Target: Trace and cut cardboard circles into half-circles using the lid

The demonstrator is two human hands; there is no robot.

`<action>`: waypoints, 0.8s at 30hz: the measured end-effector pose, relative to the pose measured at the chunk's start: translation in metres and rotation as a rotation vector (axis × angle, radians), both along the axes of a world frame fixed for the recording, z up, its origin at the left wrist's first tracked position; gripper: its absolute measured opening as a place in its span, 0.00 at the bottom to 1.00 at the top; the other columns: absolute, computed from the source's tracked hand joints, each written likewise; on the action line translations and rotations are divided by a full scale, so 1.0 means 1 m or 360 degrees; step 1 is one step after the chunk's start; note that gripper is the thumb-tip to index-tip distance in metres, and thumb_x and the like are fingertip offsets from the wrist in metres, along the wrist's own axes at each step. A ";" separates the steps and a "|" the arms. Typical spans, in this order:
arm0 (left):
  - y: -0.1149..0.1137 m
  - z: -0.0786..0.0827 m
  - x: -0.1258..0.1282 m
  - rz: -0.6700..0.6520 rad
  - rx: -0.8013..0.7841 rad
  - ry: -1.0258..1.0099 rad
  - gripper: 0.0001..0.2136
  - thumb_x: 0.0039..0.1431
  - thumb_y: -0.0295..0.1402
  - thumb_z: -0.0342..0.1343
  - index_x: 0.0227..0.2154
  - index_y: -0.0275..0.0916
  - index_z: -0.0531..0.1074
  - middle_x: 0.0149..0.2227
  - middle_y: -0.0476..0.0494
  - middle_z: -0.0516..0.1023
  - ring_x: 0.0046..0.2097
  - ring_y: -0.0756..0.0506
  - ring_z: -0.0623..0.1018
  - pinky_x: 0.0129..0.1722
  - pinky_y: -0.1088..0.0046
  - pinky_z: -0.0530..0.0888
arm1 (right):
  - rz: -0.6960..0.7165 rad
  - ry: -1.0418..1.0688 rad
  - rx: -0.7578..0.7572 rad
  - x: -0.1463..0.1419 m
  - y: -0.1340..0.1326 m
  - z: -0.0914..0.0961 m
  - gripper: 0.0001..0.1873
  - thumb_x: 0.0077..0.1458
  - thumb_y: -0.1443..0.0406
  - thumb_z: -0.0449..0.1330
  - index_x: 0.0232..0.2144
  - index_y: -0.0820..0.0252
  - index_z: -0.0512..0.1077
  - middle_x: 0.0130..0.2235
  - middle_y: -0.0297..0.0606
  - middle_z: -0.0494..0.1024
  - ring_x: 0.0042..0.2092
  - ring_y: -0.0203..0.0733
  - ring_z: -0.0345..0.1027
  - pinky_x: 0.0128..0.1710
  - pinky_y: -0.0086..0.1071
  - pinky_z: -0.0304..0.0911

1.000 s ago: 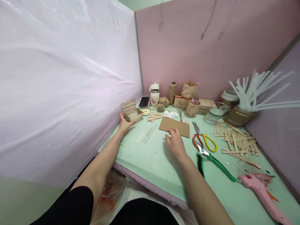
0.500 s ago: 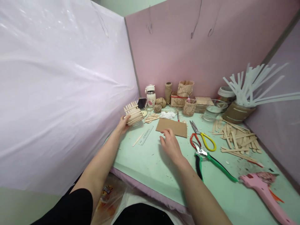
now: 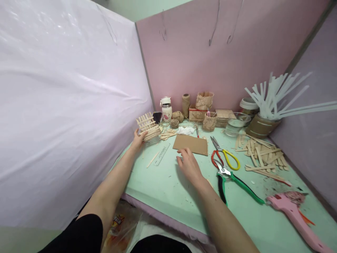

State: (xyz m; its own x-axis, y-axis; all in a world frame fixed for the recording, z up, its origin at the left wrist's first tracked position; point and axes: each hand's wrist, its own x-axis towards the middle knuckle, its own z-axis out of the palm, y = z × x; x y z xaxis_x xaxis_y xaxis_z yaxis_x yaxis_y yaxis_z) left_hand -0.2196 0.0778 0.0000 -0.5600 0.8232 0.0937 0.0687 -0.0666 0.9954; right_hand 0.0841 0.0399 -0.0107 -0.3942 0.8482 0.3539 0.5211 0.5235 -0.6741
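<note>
My left hand [image 3: 138, 140] grips a small bench-like piece built from popsicle sticks [image 3: 149, 128], with a slatted back and seat, at the left side of the table. My right hand [image 3: 187, 164] hovers or rests just in front of a brown cardboard rectangle [image 3: 190, 143], fingers loosely bent and apart, holding nothing visible. Between the hands lie a clear ruler [image 3: 162, 154] and a single wooden stick [image 3: 152, 160].
Scissors [image 3: 223, 153], green-handled pruning shears [image 3: 231, 175] and a pink glue gun [image 3: 292, 211] lie on the right. Behind them are loose popsicle sticks [image 3: 265, 154], a water bowl [image 3: 234, 127] and a pot of white glue sticks [image 3: 263, 125]. Twine balls [image 3: 177, 116] and a bottle [image 3: 166, 110] stand at the back.
The camera view has shifted slightly. The popsicle-stick piece in my left hand has turned a little, showing more of its slatted back. My right hand stays near the cardboard.
</note>
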 end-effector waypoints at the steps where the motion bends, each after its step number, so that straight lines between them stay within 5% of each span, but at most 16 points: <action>1: -0.001 -0.001 -0.002 0.0040 -0.0013 0.0080 0.45 0.48 0.43 0.67 0.65 0.43 0.48 0.56 0.31 0.71 0.52 0.37 0.77 0.49 0.57 0.75 | 0.0002 -0.0008 -0.0006 0.000 0.000 0.001 0.14 0.59 0.69 0.50 0.44 0.60 0.72 0.47 0.47 0.71 0.46 0.50 0.70 0.47 0.42 0.66; 6: -0.007 -0.007 -0.008 0.0119 -0.0013 0.0420 0.53 0.40 0.38 0.72 0.66 0.42 0.45 0.60 0.29 0.65 0.59 0.35 0.71 0.60 0.54 0.66 | -0.0009 -0.0056 -0.0028 -0.002 -0.001 0.003 0.13 0.58 0.70 0.52 0.43 0.60 0.72 0.47 0.48 0.73 0.47 0.51 0.71 0.47 0.42 0.67; 13: -0.010 -0.012 -0.015 0.0204 0.0004 0.0576 0.54 0.44 0.40 0.69 0.66 0.40 0.38 0.62 0.25 0.62 0.60 0.34 0.70 0.60 0.51 0.65 | -0.0049 -0.0101 -0.0035 -0.004 -0.001 0.004 0.12 0.58 0.71 0.53 0.43 0.59 0.72 0.47 0.45 0.73 0.47 0.48 0.71 0.47 0.39 0.66; 24: -0.004 -0.021 -0.028 0.0325 -0.0015 0.0667 0.55 0.38 0.37 0.71 0.66 0.40 0.43 0.61 0.25 0.64 0.60 0.31 0.70 0.59 0.47 0.66 | -0.0054 -0.0122 -0.0028 -0.004 -0.001 0.005 0.12 0.57 0.72 0.53 0.42 0.58 0.71 0.46 0.43 0.73 0.45 0.45 0.72 0.43 0.36 0.68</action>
